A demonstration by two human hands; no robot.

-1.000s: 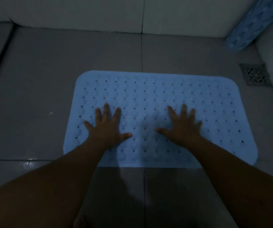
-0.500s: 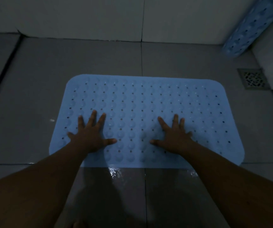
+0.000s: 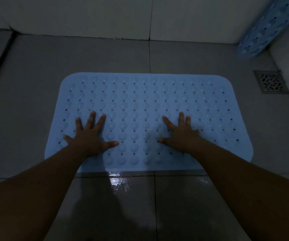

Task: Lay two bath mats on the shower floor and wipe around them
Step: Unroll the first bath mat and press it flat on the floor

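At frame centre, my left hand and right hand pressed flat, fingers spread wide, on the blue bath mat; a rolled mat leaned upper right.

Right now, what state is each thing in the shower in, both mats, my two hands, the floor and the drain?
Flat bath mat: unrolled, lying flat on the floor.
Rolled bath mat: rolled up, leaning in the far right corner.
Left hand: fingers spread, palm pressing the flat mat.
Right hand: fingers spread, palm pressing the flat mat.
Floor: wet sheen just in front of the mat.
Drain: uncovered, right of the mat.
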